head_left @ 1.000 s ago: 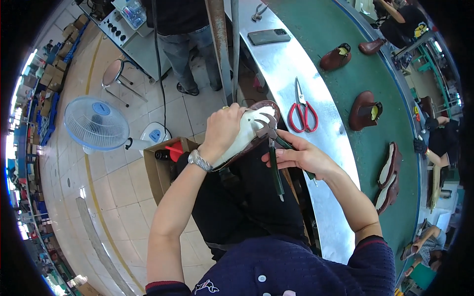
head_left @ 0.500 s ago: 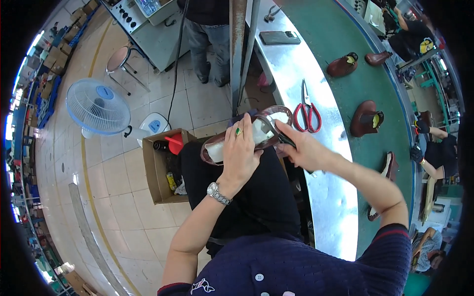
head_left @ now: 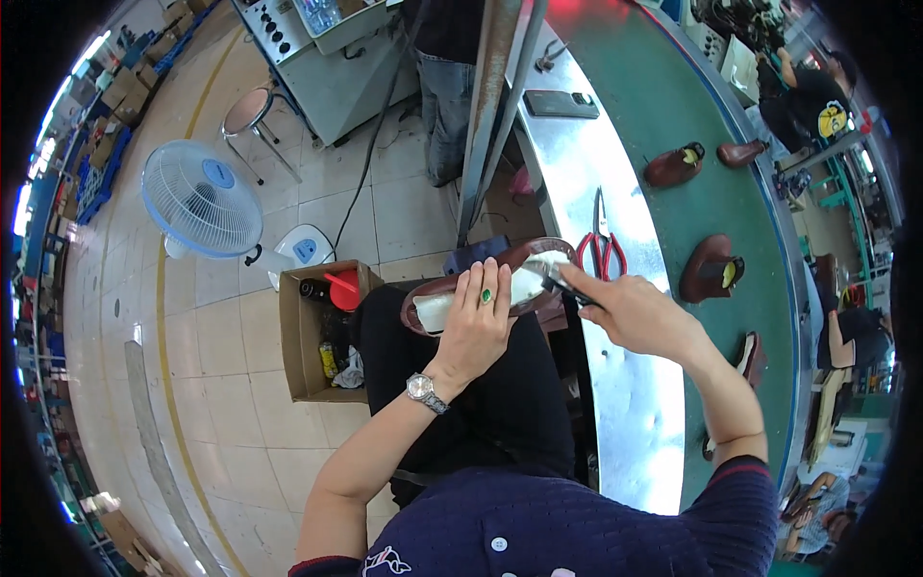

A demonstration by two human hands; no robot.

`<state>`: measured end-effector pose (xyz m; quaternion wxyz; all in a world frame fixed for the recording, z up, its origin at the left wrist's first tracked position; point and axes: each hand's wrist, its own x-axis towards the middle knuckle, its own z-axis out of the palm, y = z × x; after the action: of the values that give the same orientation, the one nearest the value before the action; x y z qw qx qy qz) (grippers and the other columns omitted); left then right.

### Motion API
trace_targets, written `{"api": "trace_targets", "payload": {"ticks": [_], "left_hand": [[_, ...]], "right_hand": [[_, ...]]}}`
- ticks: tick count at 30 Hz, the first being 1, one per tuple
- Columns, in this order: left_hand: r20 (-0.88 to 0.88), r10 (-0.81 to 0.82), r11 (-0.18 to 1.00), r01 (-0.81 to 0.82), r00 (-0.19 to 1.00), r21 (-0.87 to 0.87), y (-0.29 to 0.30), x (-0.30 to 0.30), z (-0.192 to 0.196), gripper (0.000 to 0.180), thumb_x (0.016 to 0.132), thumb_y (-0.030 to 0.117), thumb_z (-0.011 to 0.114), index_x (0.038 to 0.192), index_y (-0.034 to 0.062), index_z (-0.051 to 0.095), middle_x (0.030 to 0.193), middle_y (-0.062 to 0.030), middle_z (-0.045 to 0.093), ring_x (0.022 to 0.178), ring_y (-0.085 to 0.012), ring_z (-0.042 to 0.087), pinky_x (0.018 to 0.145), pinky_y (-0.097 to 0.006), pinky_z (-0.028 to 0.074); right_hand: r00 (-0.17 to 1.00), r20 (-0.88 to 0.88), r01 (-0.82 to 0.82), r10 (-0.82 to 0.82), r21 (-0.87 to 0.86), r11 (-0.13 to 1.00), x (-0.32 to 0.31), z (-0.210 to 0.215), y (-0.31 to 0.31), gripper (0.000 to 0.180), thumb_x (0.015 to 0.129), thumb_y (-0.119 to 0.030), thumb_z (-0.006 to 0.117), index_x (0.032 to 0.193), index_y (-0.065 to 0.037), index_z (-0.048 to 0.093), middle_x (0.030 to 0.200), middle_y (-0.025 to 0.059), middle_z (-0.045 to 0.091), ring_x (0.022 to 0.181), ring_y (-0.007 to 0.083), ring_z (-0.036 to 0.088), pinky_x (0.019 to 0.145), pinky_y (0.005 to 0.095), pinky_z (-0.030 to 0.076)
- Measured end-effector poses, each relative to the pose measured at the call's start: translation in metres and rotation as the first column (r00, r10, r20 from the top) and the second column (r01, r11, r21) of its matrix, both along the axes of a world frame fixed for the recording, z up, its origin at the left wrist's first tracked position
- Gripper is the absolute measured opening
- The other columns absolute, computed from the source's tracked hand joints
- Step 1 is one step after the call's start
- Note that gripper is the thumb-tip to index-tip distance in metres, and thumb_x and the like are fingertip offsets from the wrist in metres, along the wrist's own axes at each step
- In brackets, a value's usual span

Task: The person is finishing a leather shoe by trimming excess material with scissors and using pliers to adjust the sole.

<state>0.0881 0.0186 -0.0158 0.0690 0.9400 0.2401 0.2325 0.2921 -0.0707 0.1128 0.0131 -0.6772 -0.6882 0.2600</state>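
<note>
Since the earlier frame we have turned the brown shoe [head_left: 481, 288] so it lies lengthwise across our lap, pale insole up, just left of the steel counter [head_left: 625, 385]. Our left hand [head_left: 476, 322] presses flat on its middle, fingers spread over the insole. Our right hand [head_left: 635, 313] is closed around a dark tool [head_left: 567, 286] whose tip touches the shoe's right end. Red scissors [head_left: 602, 248] lie on the counter just beyond, and 1 cardboard box [head_left: 312, 337] sits on the floor at left.
</note>
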Motion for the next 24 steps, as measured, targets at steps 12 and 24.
{"api": "trace_targets", "payload": {"ticks": [12, 24], "left_hand": [[-0.007, -0.004, 0.997, 0.004, 1.000, 0.076, -0.002, 0.003, -0.002, 0.068, 0.078, 0.022, 0.069, 0.132, -0.0126, 0.045, 0.132, -0.0286, 0.050, 0.124, -0.0395, 0.048, 0.107, -0.044, 0.036], [-0.008, 0.011, 0.991, -0.010, 1.000, 0.135, -0.001, 0.006, -0.008, 0.064, 0.078, 0.020, 0.069, 0.128, -0.0139, 0.047, 0.131, -0.0279, 0.050, 0.124, -0.0399, 0.048, 0.107, -0.045, 0.037]], "right_hand": [[0.835, -0.382, 0.470, -0.397, 0.119, 0.875, -0.017, -0.039, 0.015, 0.053, 0.092, -0.014, 0.055, 0.141, -0.004, 0.036, 0.069, 0.0223, 0.064, 0.066, 0.0424, 0.063, 0.062, 0.0494, 0.048], [0.951, -0.117, 0.301, -0.286, 0.146, 0.942, -0.009, -0.048, 0.020, 0.056, 0.091, -0.015, 0.057, 0.143, -0.007, 0.036, 0.068, 0.0223, 0.063, 0.065, 0.0416, 0.063, 0.062, 0.0480, 0.048]]}}
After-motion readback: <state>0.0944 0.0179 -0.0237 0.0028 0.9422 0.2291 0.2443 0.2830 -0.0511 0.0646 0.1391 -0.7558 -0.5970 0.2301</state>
